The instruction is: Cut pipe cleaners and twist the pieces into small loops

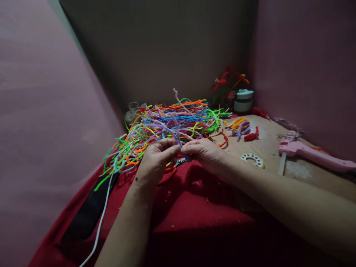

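Note:
My left hand (161, 157) and my right hand (201, 152) meet at the middle of the view, thumbs and fingertips pinched together. Between them they hold a purple pipe cleaner (176, 128), bent so that strands stick up above the fingers and a loop hangs just below. Right behind my hands lies a big heap of pipe cleaners (180, 120) in many colours. Under my fingers, a pair of scissors (180, 161) with red handles rests on the red cloth, partly hidden by my left hand.
A black phone (86, 211) with a white cable (102, 215) lies at left on the red cloth (200, 207). On the brown board (267, 133) at right are a pink glue gun (314, 152), a ring-shaped disc (252, 160) and small pipe-cleaner bundles (240, 126). A lidded jar (243, 101) stands behind.

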`<state>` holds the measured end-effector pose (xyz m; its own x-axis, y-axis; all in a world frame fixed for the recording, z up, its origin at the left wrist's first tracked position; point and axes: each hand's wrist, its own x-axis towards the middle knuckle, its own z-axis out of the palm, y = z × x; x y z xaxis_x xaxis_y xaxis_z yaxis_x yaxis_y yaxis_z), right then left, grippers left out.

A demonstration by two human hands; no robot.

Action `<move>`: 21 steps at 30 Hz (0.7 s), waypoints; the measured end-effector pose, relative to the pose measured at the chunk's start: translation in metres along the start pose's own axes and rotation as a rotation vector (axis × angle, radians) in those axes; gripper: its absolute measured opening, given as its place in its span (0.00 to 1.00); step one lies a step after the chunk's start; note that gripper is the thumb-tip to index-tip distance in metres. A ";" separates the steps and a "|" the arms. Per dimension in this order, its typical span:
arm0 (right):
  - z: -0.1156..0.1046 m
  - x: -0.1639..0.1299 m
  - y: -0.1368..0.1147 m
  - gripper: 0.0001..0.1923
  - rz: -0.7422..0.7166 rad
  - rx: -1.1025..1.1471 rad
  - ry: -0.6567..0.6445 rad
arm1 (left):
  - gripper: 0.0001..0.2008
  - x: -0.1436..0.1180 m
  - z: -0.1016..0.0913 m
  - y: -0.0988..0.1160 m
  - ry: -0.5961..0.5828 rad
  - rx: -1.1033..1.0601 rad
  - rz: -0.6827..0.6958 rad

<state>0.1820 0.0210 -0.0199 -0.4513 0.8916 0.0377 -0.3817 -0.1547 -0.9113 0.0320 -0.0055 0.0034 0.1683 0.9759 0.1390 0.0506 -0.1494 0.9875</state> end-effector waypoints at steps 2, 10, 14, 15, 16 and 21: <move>0.000 0.000 0.000 0.05 0.007 -0.008 -0.005 | 0.09 -0.002 -0.001 0.001 -0.021 0.027 -0.033; -0.005 0.004 -0.004 0.04 0.026 -0.010 -0.019 | 0.03 -0.003 0.002 0.001 0.188 0.463 0.392; -0.009 0.004 -0.011 0.04 0.032 -0.142 -0.081 | 0.05 -0.001 -0.006 0.001 0.090 0.818 0.676; -0.010 0.004 -0.012 0.04 0.036 -0.177 -0.085 | 0.06 -0.001 -0.008 0.001 0.071 0.895 0.711; -0.011 0.004 -0.013 0.04 0.039 -0.211 -0.083 | 0.06 -0.002 -0.010 0.002 0.060 0.966 0.744; -0.014 0.004 -0.016 0.03 0.002 -0.493 -0.078 | 0.06 -0.004 -0.010 0.006 -0.035 1.247 0.799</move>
<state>0.1973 0.0332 -0.0103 -0.5177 0.8541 0.0491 0.0378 0.0801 -0.9961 0.0219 -0.0089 0.0100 0.5798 0.5700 0.5822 0.7253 -0.6866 -0.0500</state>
